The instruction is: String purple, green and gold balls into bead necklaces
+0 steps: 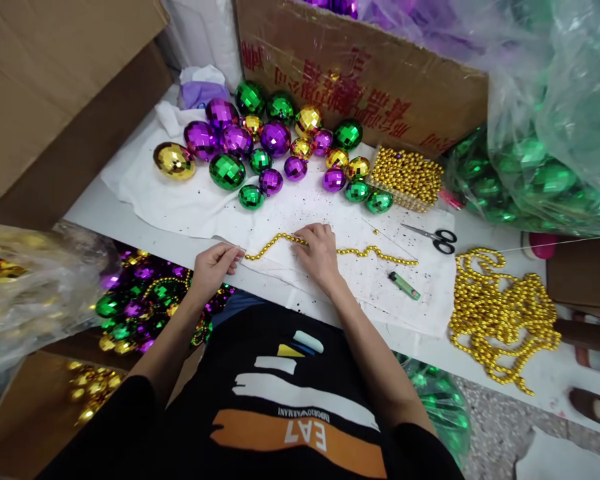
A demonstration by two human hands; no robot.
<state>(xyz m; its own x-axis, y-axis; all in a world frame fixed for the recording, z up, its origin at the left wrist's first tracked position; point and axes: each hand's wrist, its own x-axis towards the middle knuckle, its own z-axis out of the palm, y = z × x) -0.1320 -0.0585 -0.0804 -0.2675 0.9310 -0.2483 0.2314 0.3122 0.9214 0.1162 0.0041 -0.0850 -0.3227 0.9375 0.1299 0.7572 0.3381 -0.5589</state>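
Note:
A strand of gold beads lies across the white cloth. My left hand is closed in a pinch at the strand's left end, where a thin thread seems to run; exactly what the fingertips grip is too small to make out. Over the middle of the strand rests my right hand, fingers bent down around the beads and covering part of them. To its right are a green lighter and black-handled scissors. One loose gold bead sits above the strand.
Purple, green and gold faceted balls crowd the back of the table beside a clear box of gold beads. A cardboard box stands behind. At right lies a heap of gold bead chain. Bagged green balls fill the far right.

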